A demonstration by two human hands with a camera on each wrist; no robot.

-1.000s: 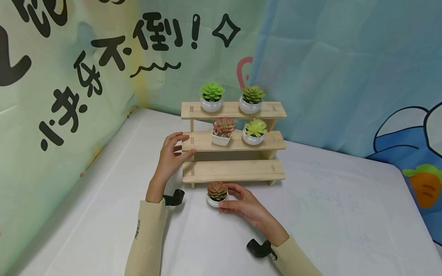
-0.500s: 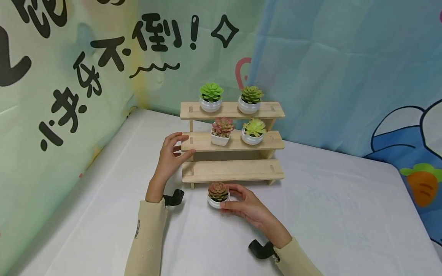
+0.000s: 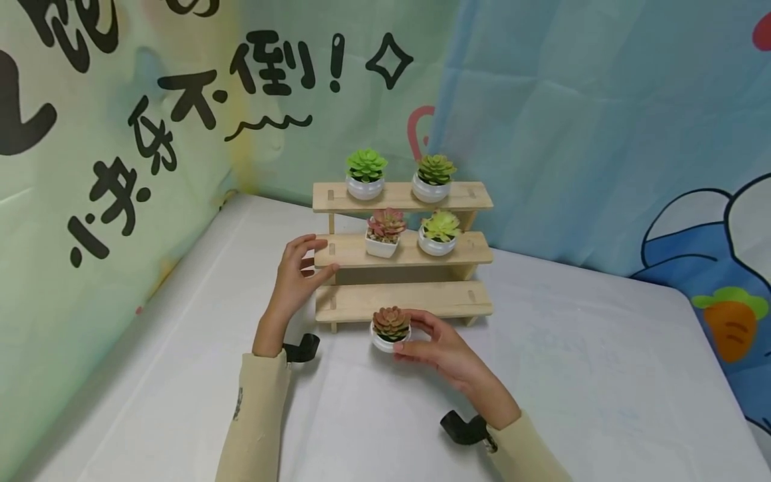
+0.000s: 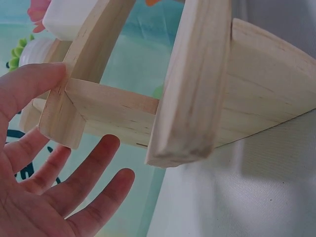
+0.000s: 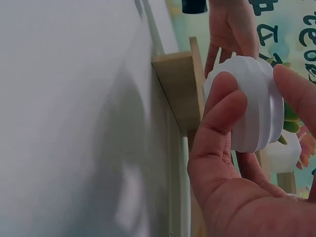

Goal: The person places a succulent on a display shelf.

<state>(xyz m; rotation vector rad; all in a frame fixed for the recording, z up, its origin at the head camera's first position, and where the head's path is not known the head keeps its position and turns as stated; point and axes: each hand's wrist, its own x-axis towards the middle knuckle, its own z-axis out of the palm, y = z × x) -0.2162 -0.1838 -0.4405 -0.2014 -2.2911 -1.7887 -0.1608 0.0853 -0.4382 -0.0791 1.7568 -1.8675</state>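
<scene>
My right hand [image 3: 448,355] grips a small potted succulent [image 3: 391,328] with reddish-brown leaves and a round white pot. It is held just in front of the lowest tier of a three-tier wooden plant stand [image 3: 406,298], overlapping that plank's front edge in the head view. Fingers and thumb wrap the ribbed white pot [image 5: 252,106] in the right wrist view. My left hand [image 3: 293,274] holds the left end of the middle plank [image 4: 61,118], thumb on one side and index finger on the other. Its other fingers [image 4: 106,197] are spread beside the stand.
Bright green [image 3: 366,173] and olive-green [image 3: 434,177] succulents stand on the top tier. On the middle tier sit a pink succulent in a square pot [image 3: 385,233] and a yellow-green one [image 3: 440,233]. A white cloth covers the table [image 3: 578,375]; printed fabric [image 3: 542,134] hangs behind.
My right hand has lifted the reddish-brown succulent from the table and brought it slightly right and closer to the lowest tier. The left hand keeps its hold on the stand.
</scene>
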